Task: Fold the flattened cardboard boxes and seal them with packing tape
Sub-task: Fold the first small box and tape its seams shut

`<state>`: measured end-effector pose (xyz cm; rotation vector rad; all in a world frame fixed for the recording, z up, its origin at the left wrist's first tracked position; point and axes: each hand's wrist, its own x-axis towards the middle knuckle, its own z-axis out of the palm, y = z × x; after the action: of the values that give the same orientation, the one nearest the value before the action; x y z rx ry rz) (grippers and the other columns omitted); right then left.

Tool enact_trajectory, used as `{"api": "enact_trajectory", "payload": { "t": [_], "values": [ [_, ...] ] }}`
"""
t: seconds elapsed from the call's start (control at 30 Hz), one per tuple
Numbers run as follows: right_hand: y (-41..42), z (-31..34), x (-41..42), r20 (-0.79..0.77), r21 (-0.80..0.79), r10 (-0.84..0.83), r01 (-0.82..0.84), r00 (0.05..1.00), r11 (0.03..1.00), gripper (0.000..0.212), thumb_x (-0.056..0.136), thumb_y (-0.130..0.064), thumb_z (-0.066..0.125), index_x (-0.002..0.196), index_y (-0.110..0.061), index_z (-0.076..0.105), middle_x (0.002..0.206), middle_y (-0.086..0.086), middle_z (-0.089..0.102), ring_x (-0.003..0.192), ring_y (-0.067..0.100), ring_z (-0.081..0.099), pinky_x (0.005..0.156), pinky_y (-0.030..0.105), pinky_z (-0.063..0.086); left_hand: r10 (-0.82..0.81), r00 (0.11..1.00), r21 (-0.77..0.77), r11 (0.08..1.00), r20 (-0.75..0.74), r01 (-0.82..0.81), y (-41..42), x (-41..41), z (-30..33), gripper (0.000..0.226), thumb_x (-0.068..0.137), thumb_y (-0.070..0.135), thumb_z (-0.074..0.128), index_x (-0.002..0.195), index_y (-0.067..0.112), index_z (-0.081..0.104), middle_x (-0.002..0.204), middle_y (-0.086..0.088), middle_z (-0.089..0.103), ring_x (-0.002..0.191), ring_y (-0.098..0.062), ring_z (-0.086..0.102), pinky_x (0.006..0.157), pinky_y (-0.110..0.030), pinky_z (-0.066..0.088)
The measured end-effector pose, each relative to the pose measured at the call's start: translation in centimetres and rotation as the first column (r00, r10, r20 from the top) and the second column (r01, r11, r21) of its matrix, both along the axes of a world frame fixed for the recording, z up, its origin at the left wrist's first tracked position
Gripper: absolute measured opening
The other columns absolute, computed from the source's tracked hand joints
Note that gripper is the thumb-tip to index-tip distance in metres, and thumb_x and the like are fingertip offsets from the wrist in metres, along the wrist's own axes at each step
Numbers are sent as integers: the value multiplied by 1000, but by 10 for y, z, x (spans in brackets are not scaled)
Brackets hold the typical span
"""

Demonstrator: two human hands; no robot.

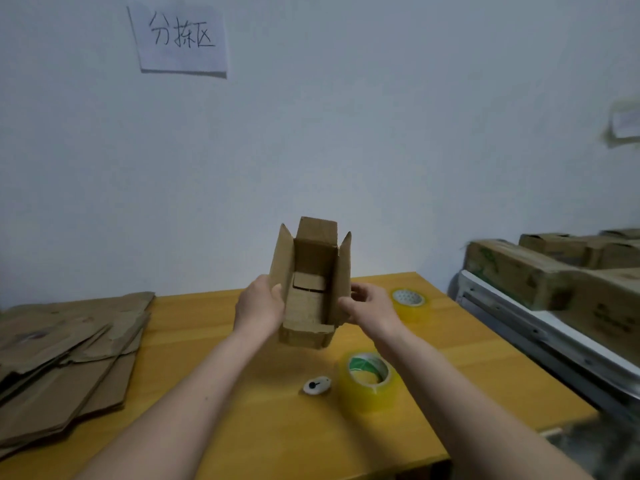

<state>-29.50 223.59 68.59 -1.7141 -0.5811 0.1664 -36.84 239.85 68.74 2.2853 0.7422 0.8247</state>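
A pile of flattened brown cardboard boxes (65, 358) overhangs the left edge of the yellow wooden worktop (270, 420). Above the middle, the left hand (259, 304) and right hand (372, 308) clasp the side walls of a small open brown cardboard box (310, 285), flaps upright. A small white cutter (317, 386) lies beside a yellowish roll of clear packing tape (369, 381); a second tape roll (408, 301) sits near the far right corner.
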Motion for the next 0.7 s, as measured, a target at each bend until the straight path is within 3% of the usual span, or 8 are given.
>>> {"api": "enact_trajectory", "payload": {
  "t": [0.07, 0.13, 0.27, 0.4, 0.47, 0.57, 0.7],
  "values": [
    [-10, 7, 11, 20, 0, 1, -1, 1000, 1000, 22, 90, -9, 55, 110, -9, 65, 97, 5, 69, 88, 17, 65, 62, 19, 51, -19, 1000, -62, 998, -5, 18, -1, 20, 5, 30, 102, 22, 42, 122, 3, 54, 116, -15, 60, 100, -29, 56, 82, -39, 50],
    [-19, 14, 24, 33, 12, -19, 19, 999, 1000, 18, 91, -9, 55, 105, -10, 66, 94, 4, 69, 88, 18, 65, 64, 20, 53, -36, 999, -116, 993, -19, 34, -2, 41, 9, 34, 101, 23, 43, 128, 3, 51, 122, -16, 58, 109, -33, 56, 90, -44, 51],
    [-26, 19, 55, 74, 10, -61, 60, 995, 998, 13, 93, -13, 54, 102, -15, 63, 92, -1, 66, 90, 16, 63, 68, 20, 53, -96, 995, -227, 969, 0, 93, -9, 80, 17, 35, 101, 23, 44, 131, 5, 48, 125, -14, 56, 110, -34, 57, 89, -47, 54],
    [-33, 22, 95, 114, 21, -216, 215, 970, 976, 12, 94, -22, 56, 86, -15, 63, 83, 2, 65, 84, 21, 64, 74, 32, 56, -153, 986, -405, 899, 67, 167, -9, 124, 20, 16, 99, 22, 46, 109, 12, 54, 116, -13, 60, 96, -33, 64, 82, -49, 57],
    [-37, 25, 117, 146, 15, -312, 313, 939, 950, 23, 92, -28, 60, 79, -10, 64, 75, 7, 66, 75, 23, 66, 76, 42, 58, -158, 984, -488, 854, 82, 178, -13, 149, 23, 21, 100, 20, 47, 117, 8, 54, 119, -15, 60, 81, -32, 69, 75, -48, 60],
    [-44, 26, 156, 170, 33, -356, 356, 919, 934, 24, 92, -29, 62, 76, -11, 65, 72, 7, 66, 72, 24, 66, 74, 44, 58, -198, 976, -551, 807, 90, 215, -25, 189, 28, 33, 101, 18, 47, 131, 3, 47, 128, -19, 56, 69, -28, 72, 74, -44, 61],
    [-62, 24, 216, 166, 69, -384, 378, 908, 923, 14, 95, -22, 58, 86, -15, 66, 83, 7, 67, 84, 24, 66, 75, 40, 59, -283, 941, -655, 678, 188, 335, -41, 247, 35, 25, 100, 12, 48, 123, 2, 50, 124, -22, 57, 95, -34, 67, 79, -48, 59]
  ]
}}
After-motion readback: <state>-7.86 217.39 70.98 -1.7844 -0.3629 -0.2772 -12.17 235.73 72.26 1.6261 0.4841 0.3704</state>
